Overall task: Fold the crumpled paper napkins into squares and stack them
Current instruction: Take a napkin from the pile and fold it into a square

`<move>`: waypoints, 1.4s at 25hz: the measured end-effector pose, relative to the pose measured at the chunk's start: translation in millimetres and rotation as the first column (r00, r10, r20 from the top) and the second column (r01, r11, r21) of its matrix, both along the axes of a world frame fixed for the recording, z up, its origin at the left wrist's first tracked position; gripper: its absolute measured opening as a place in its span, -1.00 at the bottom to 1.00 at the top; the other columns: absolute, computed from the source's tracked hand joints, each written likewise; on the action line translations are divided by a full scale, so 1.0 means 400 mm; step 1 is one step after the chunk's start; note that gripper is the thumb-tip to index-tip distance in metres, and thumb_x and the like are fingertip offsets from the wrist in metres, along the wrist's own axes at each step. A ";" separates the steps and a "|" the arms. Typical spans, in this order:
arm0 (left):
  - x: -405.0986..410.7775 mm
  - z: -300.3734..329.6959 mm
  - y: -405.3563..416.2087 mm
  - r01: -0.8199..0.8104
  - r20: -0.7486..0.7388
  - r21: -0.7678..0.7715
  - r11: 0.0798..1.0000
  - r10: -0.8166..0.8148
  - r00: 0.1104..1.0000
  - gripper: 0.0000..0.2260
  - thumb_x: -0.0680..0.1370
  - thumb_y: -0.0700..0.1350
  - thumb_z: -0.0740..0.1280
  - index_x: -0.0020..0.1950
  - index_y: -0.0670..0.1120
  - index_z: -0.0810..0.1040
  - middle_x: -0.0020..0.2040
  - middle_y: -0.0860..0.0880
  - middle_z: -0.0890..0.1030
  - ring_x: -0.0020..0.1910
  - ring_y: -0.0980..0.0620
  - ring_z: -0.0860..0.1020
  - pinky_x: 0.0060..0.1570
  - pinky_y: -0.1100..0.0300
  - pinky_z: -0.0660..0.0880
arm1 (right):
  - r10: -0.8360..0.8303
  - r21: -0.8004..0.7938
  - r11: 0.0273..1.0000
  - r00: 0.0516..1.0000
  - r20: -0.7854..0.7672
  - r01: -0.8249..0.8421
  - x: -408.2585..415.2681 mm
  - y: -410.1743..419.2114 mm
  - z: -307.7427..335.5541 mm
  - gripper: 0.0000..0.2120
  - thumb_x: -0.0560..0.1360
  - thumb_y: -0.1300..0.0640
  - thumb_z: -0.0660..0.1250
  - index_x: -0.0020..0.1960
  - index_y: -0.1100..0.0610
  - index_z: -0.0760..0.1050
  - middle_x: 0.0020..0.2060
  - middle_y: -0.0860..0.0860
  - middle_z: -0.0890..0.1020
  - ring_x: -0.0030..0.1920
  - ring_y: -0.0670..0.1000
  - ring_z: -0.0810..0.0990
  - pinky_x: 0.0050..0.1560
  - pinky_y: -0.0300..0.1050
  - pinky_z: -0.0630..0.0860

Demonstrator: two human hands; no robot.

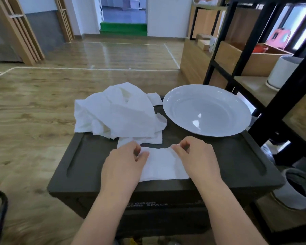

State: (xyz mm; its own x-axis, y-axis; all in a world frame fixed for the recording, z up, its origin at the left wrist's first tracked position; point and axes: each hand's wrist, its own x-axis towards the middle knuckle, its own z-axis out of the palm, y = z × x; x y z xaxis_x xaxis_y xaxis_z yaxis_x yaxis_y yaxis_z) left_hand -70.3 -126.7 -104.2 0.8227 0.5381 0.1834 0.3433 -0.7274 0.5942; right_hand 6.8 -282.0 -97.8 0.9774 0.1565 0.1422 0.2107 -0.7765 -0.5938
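Observation:
A white paper napkin (162, 164) lies partly flattened on the near middle of a dark box lid (228, 160). My left hand (123, 165) pinches its far left corner between thumb and fingers. My right hand (197, 156) pinches the far right corner. Behind them, on the lid's far left, sits a heap of crumpled white napkins (117, 112). A flat napkin (157, 138) pokes out from under the heap's near edge. A white plate (207, 110) stands empty on the lid's far right.
A black metal shelf rack (265, 96) with wooden boards rises close on the right, holding a white cylinder (283, 72). A white bin (297, 190) stands on the floor at the lower right. A black curved bar (0, 209) shows at the lower left. Wooden floor lies all around.

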 end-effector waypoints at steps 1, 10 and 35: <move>-0.001 0.001 0.001 -0.004 -0.003 -0.008 1.000 0.004 1.000 -0.83 0.50 0.11 0.32 -0.20 0.06 0.46 -0.39 0.09 0.50 -0.31 0.10 0.50 -0.40 0.19 0.33 | -0.039 -0.008 0.999 0.999 0.019 0.039 -0.005 0.001 0.004 -0.78 0.49 -0.16 0.33 -0.18 -0.02 0.46 -0.39 -0.17 0.50 -0.36 -0.15 0.49 -0.38 -0.30 0.39; -0.014 0.005 -0.001 0.355 0.103 0.105 0.929 -0.366 0.925 -0.81 0.47 0.08 0.37 0.07 0.19 0.54 -0.03 0.26 0.41 0.00 0.26 0.35 -0.14 0.44 0.32 | 0.275 -0.048 0.961 0.954 0.119 -0.271 -0.063 0.034 -0.001 -0.88 0.51 0.04 0.35 0.04 -0.09 0.55 -0.10 -0.19 0.52 -0.19 -0.20 0.49 -0.20 -0.42 0.38; 0.102 0.069 0.082 -0.196 0.267 0.110 0.974 0.161 0.950 -0.66 0.55 -0.14 0.30 0.33 0.00 0.44 0.11 -0.04 0.50 0.10 -0.08 0.39 -0.03 0.20 0.30 | 0.411 0.068 0.912 0.900 -0.144 -0.405 -0.012 -0.017 0.044 -0.73 0.45 -0.09 0.38 0.12 -0.27 0.44 -0.11 -0.25 0.49 -0.09 -0.26 0.47 -0.18 -0.41 0.36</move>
State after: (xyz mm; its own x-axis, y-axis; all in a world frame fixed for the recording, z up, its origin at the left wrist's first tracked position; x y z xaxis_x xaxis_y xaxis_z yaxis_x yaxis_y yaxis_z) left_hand -29.7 -93.8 -76.8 0.6316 0.6279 0.4547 0.3246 -0.7468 0.5804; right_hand 2.0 -288.7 -80.1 0.8391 0.5438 0.0098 0.4097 -0.6200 -0.6692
